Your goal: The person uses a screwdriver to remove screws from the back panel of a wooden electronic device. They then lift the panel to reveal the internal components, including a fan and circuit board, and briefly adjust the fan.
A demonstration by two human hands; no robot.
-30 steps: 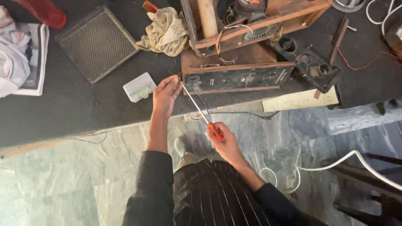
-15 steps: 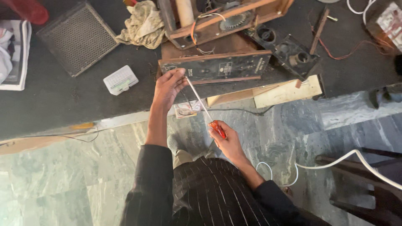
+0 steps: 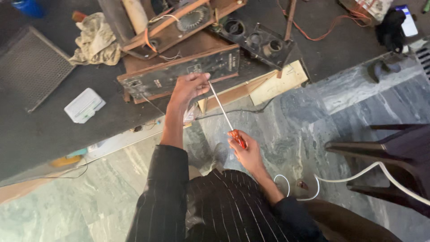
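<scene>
Screwdriver [image 3: 226, 117], long and thin-shafted with an orange-red handle, held between your two hands above the edge of the dark workbench [image 3: 40, 134]; its long axis runs on a diagonal, from the handle low and near your body up and away to the tip at the front of the old wooden-cased chassis [image 3: 179, 76]; your right hand [image 3: 247, 152] is closed around the handle, fingers wrapped tight; your left hand [image 3: 188, 89], the nearer of the two to the chassis, pinches the shaft close to its tip and rests against the dark front panel; whether the tip sits in a screw you cannot tell, since the fingers hide it; a white plastic box [image 3: 84, 105] and a crumpled rag [image 3: 96, 40] lie well apart to the left.
</scene>
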